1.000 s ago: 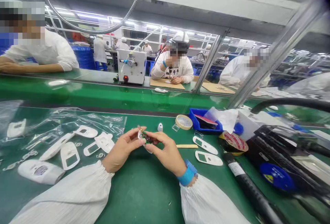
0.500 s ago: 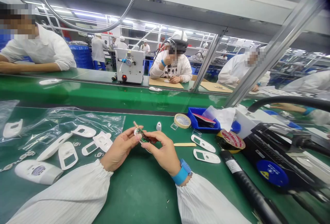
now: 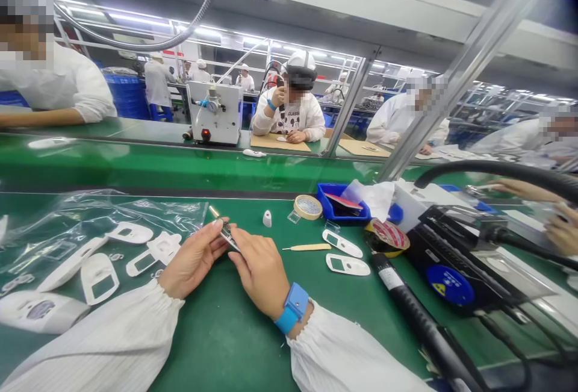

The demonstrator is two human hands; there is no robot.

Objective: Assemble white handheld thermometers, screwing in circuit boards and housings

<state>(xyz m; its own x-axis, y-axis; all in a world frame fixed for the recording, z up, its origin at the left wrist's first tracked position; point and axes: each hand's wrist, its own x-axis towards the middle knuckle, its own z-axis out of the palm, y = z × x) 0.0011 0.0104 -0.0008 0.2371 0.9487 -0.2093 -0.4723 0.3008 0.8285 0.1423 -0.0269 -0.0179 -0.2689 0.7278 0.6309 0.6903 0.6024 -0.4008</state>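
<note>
1. At your far left, a clear plastic bag (image 3: 90, 214) lies flat on the green table (image 3: 235, 332), with white plastic housing pieces (image 3: 102, 268) scattered on and just beside it.
2. Your left hand (image 3: 192, 259) is above the table, fingers (image 3: 215, 230) pinched narrow on the near end of a small circuit board (image 3: 223, 229).
3. The circuit board is tilted, its far end with a brass-coloured tip pointing up and left, clear of the table.
4. Your right hand (image 3: 257, 268), with a blue wristband (image 3: 291, 308), touches the left; its fingers close on the board's lower right end, so both hands hold it between them.
5. To the right lie a wooden stick (image 3: 307, 247), two white faceplates (image 3: 345, 256) and a tape roll (image 3: 307, 206).
</note>
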